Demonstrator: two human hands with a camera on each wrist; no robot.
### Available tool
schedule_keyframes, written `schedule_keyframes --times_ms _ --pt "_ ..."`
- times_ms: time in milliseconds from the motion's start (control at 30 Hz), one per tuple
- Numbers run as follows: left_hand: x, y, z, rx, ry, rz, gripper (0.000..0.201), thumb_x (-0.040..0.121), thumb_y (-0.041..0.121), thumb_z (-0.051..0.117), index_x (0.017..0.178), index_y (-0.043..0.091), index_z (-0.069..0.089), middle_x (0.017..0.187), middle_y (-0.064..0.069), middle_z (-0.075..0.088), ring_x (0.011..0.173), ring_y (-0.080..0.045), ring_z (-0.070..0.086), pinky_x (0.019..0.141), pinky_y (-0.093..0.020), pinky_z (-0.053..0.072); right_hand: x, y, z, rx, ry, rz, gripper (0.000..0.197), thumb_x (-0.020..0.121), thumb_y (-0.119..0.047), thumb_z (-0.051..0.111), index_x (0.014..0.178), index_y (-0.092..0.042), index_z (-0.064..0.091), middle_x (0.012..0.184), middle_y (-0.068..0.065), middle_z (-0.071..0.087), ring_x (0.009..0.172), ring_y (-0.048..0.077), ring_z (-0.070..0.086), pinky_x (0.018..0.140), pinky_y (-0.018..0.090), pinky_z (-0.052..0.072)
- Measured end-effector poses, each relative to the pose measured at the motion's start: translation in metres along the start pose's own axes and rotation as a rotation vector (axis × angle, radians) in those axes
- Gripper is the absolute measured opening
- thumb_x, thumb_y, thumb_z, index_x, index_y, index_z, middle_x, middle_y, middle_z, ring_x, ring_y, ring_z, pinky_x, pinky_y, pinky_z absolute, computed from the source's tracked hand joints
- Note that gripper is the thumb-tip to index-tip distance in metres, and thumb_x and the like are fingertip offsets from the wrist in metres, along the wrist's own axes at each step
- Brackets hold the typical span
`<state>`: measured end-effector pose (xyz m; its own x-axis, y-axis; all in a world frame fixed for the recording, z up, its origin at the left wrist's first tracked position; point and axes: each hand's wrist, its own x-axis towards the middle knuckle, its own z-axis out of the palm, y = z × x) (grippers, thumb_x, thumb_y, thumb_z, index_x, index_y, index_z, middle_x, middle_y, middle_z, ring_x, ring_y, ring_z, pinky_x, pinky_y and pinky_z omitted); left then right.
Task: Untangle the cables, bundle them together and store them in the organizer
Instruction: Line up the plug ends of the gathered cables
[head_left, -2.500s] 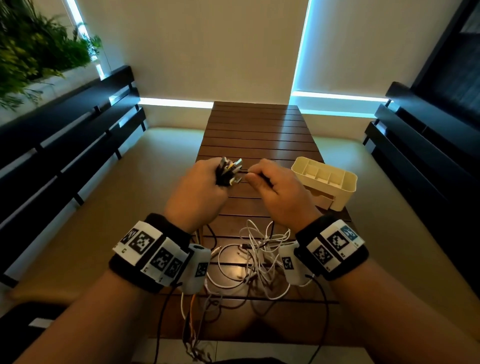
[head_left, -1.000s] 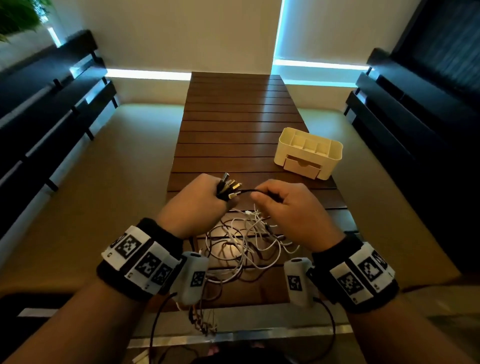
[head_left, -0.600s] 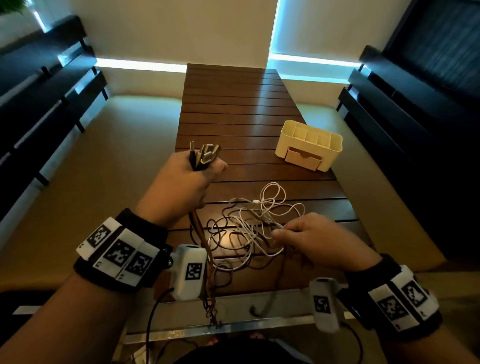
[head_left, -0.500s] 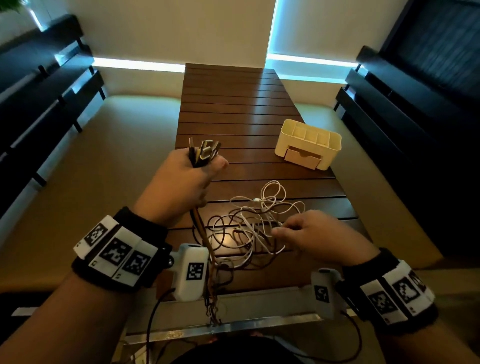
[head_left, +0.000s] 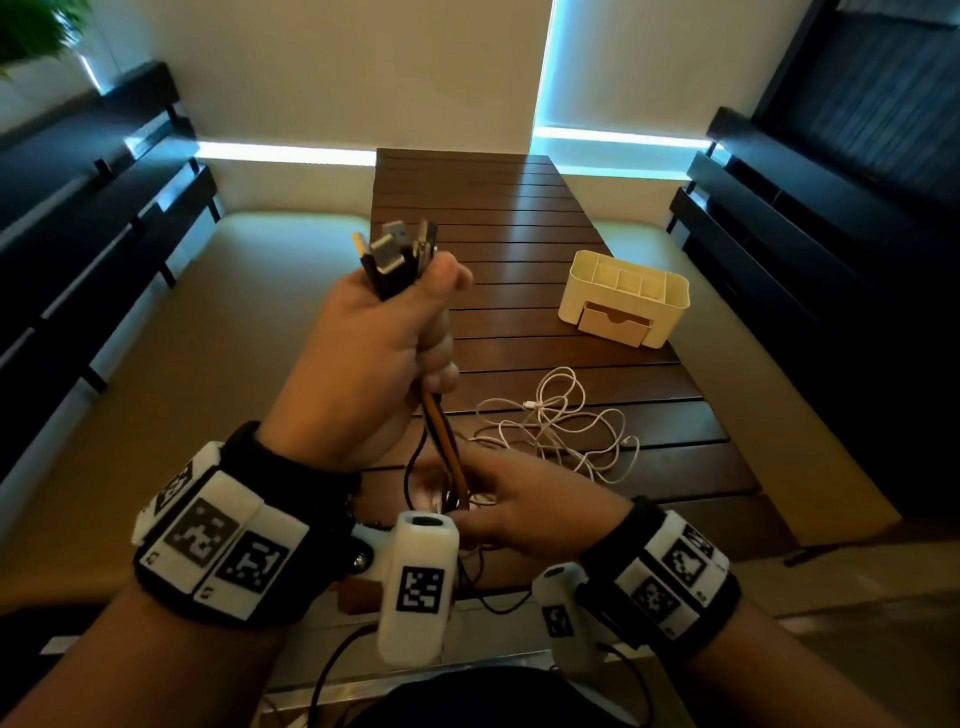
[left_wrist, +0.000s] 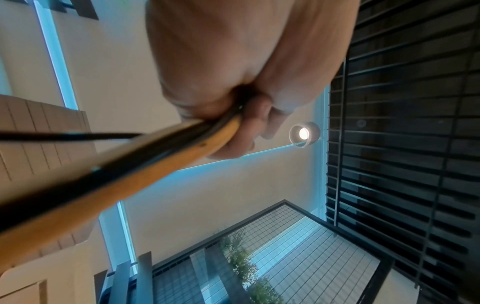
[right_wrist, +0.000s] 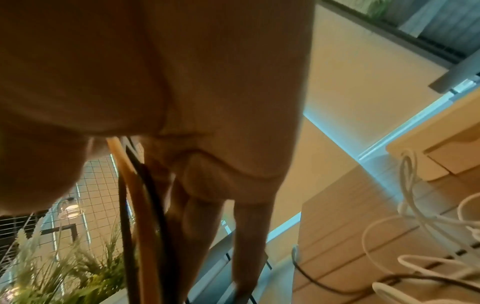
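Note:
My left hand (head_left: 410, 322) is raised above the table and grips a bundle of dark and orange cables just below their plugs (head_left: 400, 254), which stick up out of the fist. The bundle's strands (head_left: 441, 436) hang straight down from it. My right hand (head_left: 467, 493) is lower, near the table's front edge, with thumb and fingers closed round those hanging strands (right_wrist: 135, 195). In the left wrist view the orange and black strands (left_wrist: 155, 156) run out of the fist. A loose white cable tangle (head_left: 561, 426) lies on the table. The cream organizer (head_left: 670, 306) stands further back on the right, its compartments holding nothing.
The slatted brown table (head_left: 509, 218) runs away from me between two beige benches. Dark slatted backrests (head_left: 104, 218) line both sides. The organizer has a small drawer (head_left: 613, 322) in front. The wrist cameras' own wires hang off the near edge.
My left hand has lifted the plugs higher, drawing the dark and orange strands up out of the pile. My right hand has left the white tangle and moved left onto the hanging strands.

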<state>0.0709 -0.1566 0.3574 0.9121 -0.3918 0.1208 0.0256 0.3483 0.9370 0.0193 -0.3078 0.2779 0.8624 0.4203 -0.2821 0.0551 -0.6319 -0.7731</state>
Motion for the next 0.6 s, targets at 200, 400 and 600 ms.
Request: schedule_keyframes --times_ms 200,400,600 --pt "-0.001 0.003 -0.015 -0.042 0.049 -0.018 0.016 0.102 0.024 0.049 0.099 0.009 0.054 0.057 0.003 0.021 0.045 -0.008 0.020 0.043 -0.021 0.028 -0.001 0.006 0.000 0.158 -0.182 0.161 0.022 0.097 -0.039 0.057 0.111 -0.023 0.064 0.097 -0.004 0.071 0.081 0.009 0.070 0.073 0.028 0.059" --pt "-0.005 -0.001 -0.026 0.008 0.078 -0.033 0.017 0.103 0.023 0.048 0.099 0.009 0.055 0.056 0.004 0.024 0.044 -0.008 0.023 0.043 -0.021 0.030 0.002 0.039 -0.013 0.203 0.008 0.151 0.032 0.088 -0.058 0.058 0.107 -0.034 0.066 0.111 -0.008 0.070 0.102 0.005 0.066 0.094 0.032 0.054" --pt "-0.008 -0.006 -0.030 0.014 0.088 -0.083 0.016 0.102 0.024 0.047 0.099 0.009 0.055 0.060 0.001 0.021 0.046 -0.009 0.021 0.043 -0.021 0.028 0.016 0.092 -0.001 0.038 0.044 0.368 0.034 0.092 -0.054 0.057 0.111 -0.028 0.066 0.105 -0.006 0.070 0.095 0.012 0.067 0.093 0.039 0.055"
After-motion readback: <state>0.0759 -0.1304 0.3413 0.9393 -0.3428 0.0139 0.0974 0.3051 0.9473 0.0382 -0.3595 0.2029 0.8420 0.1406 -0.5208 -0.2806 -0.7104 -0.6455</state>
